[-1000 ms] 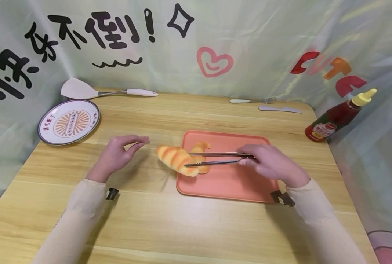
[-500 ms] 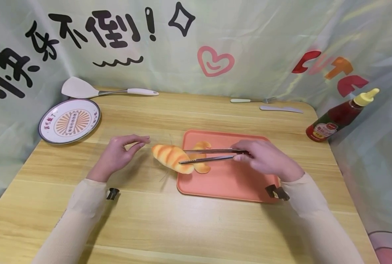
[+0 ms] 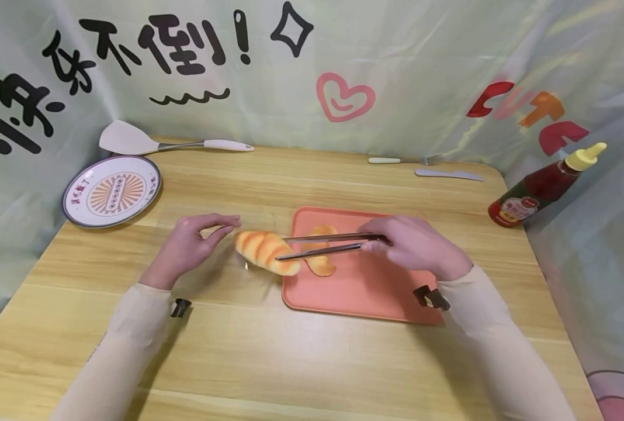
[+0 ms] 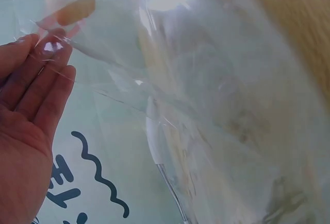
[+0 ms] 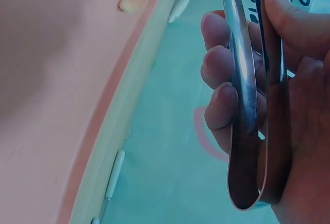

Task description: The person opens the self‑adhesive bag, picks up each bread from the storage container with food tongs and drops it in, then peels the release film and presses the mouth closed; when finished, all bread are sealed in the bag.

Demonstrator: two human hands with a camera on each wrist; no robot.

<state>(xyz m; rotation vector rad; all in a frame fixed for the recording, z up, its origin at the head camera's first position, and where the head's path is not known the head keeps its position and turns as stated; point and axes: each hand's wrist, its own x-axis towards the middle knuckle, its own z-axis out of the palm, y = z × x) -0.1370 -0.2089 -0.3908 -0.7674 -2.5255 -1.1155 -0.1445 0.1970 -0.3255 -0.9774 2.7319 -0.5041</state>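
My right hand [image 3: 414, 245] grips metal tongs [image 3: 325, 249], whose bent end shows in the right wrist view beside the palm. Between the tong tips is a striped, oblong bread roll [image 3: 264, 251], left of the pink tray's edge. My left hand [image 3: 193, 245] pinches a clear plastic bag [image 4: 206, 80] at its edge; the film fills much of the left wrist view. In the head view the bag is nearly invisible, so how far the roll is inside it I cannot tell. A croissant [image 3: 321, 266] lies on the pink tray [image 3: 364, 292], partly behind the tongs.
A round plate [image 3: 83, 199] and a white spatula [image 3: 133, 140] lie at the back left. Along the back edge are a fork [image 3: 388, 160] and a knife [image 3: 449, 174]. A red sauce bottle [image 3: 538, 190] with a yellow cap stands at the right.
My right hand has moved left with the tongs, carrying the bread roll off the tray's edge toward my left hand. The left hand stays nearly still.
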